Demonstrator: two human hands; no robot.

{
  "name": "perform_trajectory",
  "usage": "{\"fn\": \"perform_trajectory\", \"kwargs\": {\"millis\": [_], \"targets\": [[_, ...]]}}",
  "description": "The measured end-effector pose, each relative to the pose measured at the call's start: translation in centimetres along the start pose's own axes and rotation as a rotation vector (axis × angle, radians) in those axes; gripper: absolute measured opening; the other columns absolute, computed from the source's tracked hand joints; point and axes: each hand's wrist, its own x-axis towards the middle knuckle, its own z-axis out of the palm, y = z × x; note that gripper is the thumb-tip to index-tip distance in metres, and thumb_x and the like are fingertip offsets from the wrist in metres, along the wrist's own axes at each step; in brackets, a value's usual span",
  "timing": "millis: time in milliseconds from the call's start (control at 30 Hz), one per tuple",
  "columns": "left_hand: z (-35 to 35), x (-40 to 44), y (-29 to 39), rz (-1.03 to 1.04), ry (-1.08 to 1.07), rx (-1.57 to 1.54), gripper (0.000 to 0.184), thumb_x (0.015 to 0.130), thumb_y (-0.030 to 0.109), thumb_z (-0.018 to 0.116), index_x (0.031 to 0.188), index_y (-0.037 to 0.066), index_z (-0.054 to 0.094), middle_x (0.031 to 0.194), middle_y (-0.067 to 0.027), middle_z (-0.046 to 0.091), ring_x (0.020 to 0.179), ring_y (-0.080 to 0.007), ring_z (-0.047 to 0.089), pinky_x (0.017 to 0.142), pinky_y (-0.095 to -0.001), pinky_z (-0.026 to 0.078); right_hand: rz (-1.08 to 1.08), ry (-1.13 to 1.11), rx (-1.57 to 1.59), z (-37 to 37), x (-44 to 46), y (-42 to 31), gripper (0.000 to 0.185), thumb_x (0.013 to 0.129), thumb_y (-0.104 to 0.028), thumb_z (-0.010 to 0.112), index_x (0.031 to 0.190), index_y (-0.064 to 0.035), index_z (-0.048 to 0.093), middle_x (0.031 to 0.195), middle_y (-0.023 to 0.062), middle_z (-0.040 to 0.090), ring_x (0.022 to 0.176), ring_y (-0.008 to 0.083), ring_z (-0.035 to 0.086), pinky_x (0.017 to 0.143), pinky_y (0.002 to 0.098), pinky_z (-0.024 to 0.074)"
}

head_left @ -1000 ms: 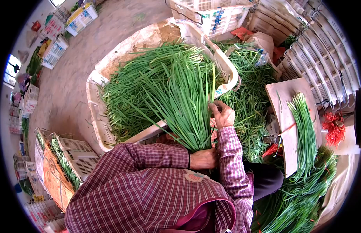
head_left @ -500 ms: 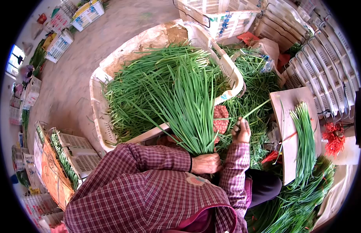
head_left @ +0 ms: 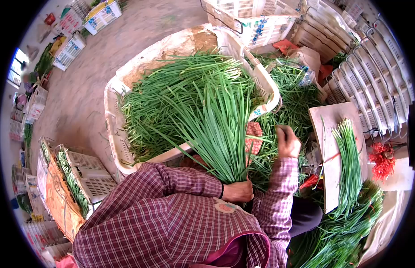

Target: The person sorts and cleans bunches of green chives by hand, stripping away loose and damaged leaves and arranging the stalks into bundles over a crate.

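Observation:
My left hand (head_left: 238, 191) is closed round the lower end of a fanned bunch of long green leafy stalks (head_left: 223, 138). The leaves of that bunch reach over the near edge of a white crate (head_left: 113, 129) heaped with more greens (head_left: 158, 98). Right of the bunch, above the loose greens (head_left: 301, 107) on the floor, my right hand (head_left: 288, 142) is raised with its fingers drawn together; whether anything is between them is too small to tell. A tied bundle (head_left: 349, 161) lies on a tilted board (head_left: 328, 134) further right.
Stacked white crates (head_left: 368, 85) stand at the right, and another crate (head_left: 265, 30) behind the filled one. Red ties (head_left: 381, 160) hang at the far right. Several bundles (head_left: 337, 236) lie at the lower right. At the left is a crate with an orange sheet (head_left: 60, 196).
My right hand has moved away from the bunch to the right. The yellowish stalk it held half a second ago no longer shows in it. My left hand keeps its grip.

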Motion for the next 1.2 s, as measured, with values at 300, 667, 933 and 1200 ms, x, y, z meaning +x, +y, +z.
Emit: {"fn": "perform_trajectory", "kwargs": {"millis": [300, 667, 933, 1200], "targets": [[11.4, -1.4, 1.9, -0.025, 0.22, -0.299, 0.032, 0.079, 0.014, 0.057, 0.049, 0.012, 0.046, 0.05, -0.0014, 0.034, 0.046, -0.0156, 0.035, 0.051, -0.0337, 0.041, -0.141, -0.148, 0.013, 8.8, 4.1, -7.0, 0.026, 0.078, -0.031, 0.074, 0.086, -0.0071, 0.068, 0.074, 0.0071, 0.07, 0.068, 0.0215, 0.067, 0.069, 0.0341, 0.0532], [4.4, -1.6, 0.3, 0.023, 0.295, -0.462, 0.033, 0.084, 0.014, 0.057, 0.053, 0.013, 0.049, 0.051, 0.0009, 0.033, 0.047, -0.0141, 0.034, 0.056, -0.0312, 0.044, -0.181, -0.058, -0.017, 10.3, 3.5, -5.1, 0.014, 0.081, -0.019, 0.067, 0.086, -0.006, 0.065, 0.072, 0.011, 0.068, 0.064, 0.0249, 0.067, 0.064, 0.0346, 0.0537], [3.0, -0.8, 0.2, 0.083, 0.052, 0.013, 0.015, 0.067, 0.024, 0.061, 0.06, 0.011, 0.06, 0.058, -0.0015, 0.052, 0.062, -0.0218, 0.052, 0.068, -0.042, 0.044, 0.044, 0.172, 0.533, 10.4, 3.8, -1.1, 0.012, 0.087, -0.016, 0.066, 0.088, -0.0045, 0.063, 0.069, 0.0051, 0.064, 0.056, 0.0115, 0.058, 0.053, 0.0284, 0.0487], [1.6, -1.0, 0.2, -0.037, 0.048, -0.184, 0.019, 0.07, 0.023, 0.059, 0.065, 0.005, 0.053, 0.059, -0.0078, 0.052, 0.059, -0.0247, 0.054, 0.065, -0.0402, 0.043, 0.192, 0.252, 0.623, 1.1, 7.4, 5.9, 0.013, 0.09, -0.013, 0.061, 0.102, -0.0066, 0.063, 0.079, 0.0011, 0.062, 0.064, 0.0094, 0.056, 0.057, 0.029, 0.0519]]}}
